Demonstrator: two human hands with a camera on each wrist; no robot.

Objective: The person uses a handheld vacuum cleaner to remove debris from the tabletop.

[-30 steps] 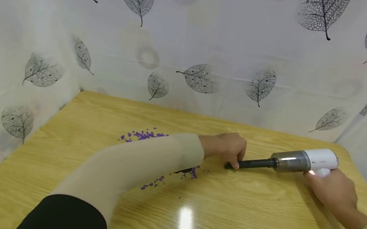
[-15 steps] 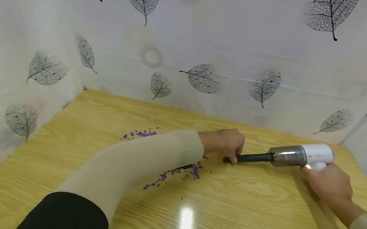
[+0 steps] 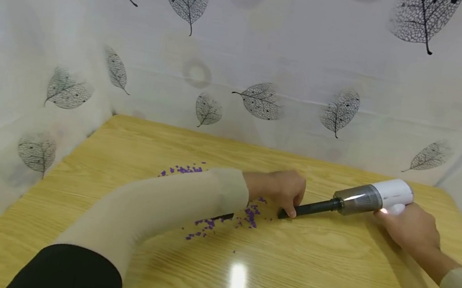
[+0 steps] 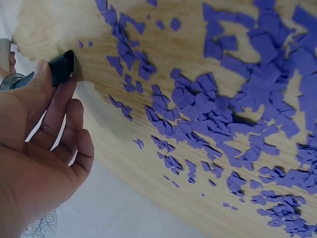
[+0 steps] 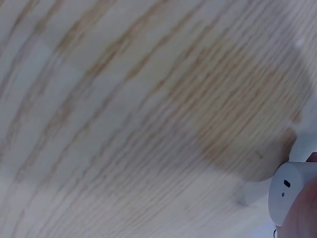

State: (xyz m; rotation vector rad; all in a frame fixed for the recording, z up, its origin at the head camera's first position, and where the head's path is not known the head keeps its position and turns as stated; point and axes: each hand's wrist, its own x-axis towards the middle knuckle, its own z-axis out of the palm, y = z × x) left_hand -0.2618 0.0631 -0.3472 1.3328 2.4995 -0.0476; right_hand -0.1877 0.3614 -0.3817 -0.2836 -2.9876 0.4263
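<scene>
A handheld vacuum cleaner (image 3: 357,200) with a white body, a smoky clear dust cup and a black nozzle (image 3: 315,208) is held over the right part of the table. My right hand (image 3: 412,231) grips its white handle end. At the other end, my left hand (image 3: 285,187) pinches the nozzle near its tip between thumb and fingers, as the left wrist view shows at the dark slanted tip (image 4: 63,67). Torn purple paper scraps (image 4: 203,104) lie scattered just left of the tip. The left sleeve covers part of them in the head view. The right wrist view shows the vacuum's white end (image 5: 287,191).
The wood-grain table (image 3: 304,284) is walled at the back and sides by a white curtain (image 3: 156,73) with grey leaf prints. A dark narrow piece (image 3: 222,216) shows under the left sleeve, mostly hidden. Light glares off the table's front.
The nozzle tip has come slightly left, nearer the purple scraps, with both hands keeping their hold on the vacuum cleaner. The head view has turned a little to the left.
</scene>
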